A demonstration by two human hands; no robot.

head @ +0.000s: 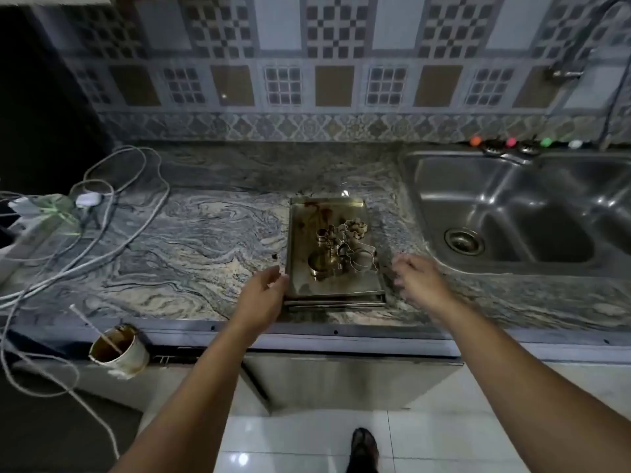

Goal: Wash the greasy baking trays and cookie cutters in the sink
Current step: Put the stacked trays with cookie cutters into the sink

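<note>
A stack of greasy baking trays (300, 233) sits on the marbled surface (191, 240), just left of the sink (505, 213), with cookie cutters (341, 247) piled on top. The left hand (263, 290) touches the stack's near-left edge, fingers relaxed; the right hand (418, 279) hovers just right, fingers loosely spread.

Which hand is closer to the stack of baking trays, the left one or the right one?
Left. The left hand touches the left edge of the stack of baking trays near its front corner. The right hand hovers just off the right edge, apart from it.
</note>
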